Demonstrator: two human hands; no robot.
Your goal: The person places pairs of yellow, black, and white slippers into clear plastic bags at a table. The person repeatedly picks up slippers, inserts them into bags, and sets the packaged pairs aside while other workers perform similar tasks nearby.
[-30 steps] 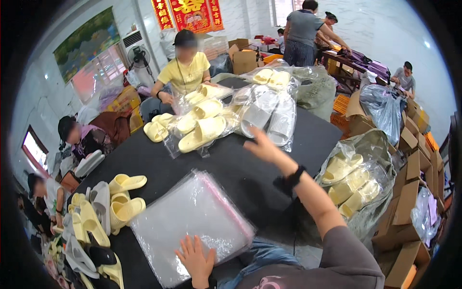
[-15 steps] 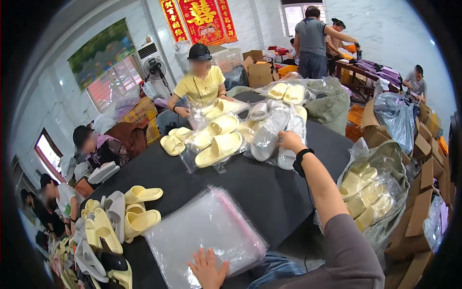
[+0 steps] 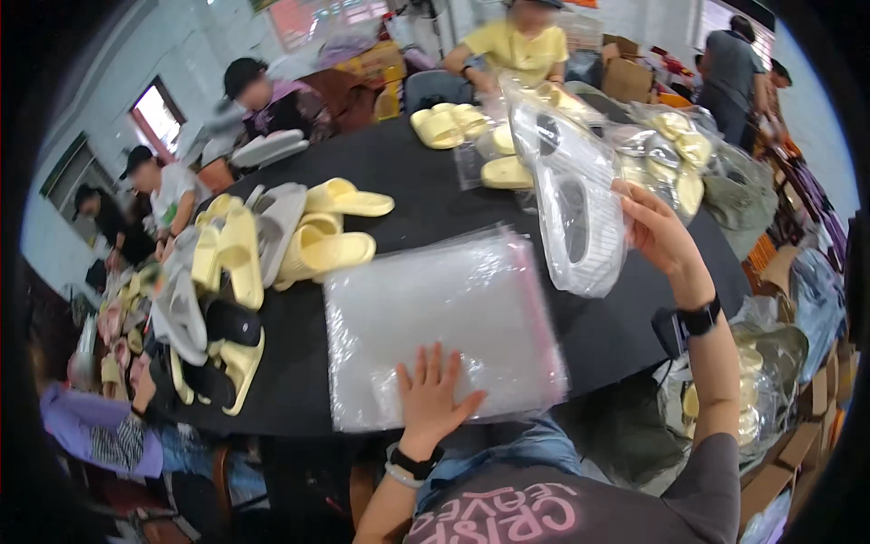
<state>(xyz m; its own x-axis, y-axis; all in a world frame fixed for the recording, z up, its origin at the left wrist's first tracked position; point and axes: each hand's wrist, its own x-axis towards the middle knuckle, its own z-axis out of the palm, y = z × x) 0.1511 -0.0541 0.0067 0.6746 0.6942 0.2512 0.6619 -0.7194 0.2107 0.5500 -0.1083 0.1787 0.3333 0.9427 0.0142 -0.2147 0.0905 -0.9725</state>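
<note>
My left hand (image 3: 432, 399) lies flat, fingers spread, on a stack of clear plastic bags (image 3: 435, 299) with a pink strip along the right side. Raised over the table's right part, a pair of light grey slippers (image 3: 580, 213) in a clear bag is gripped at its right edge by my right hand (image 3: 662, 227). Left of the stack, loose yellow slippers (image 3: 335, 254) and grey slippers (image 3: 281, 231) lie in a pile. Other bagged yellow slippers (image 3: 507, 172) sit partly hidden behind the lifted pair.
The black table (image 3: 399, 154) curves around the work. Across it sits a person in a yellow top (image 3: 521, 50); others sit along the left. An open sack of bagged slippers (image 3: 748, 390) stands at the right, beside cardboard boxes (image 3: 797, 453).
My right hand has picked up the bagged grey slippers from the table and brought them nearer, tilted upright. My left hand stays on the bag stack. The view has turned left and down.
</note>
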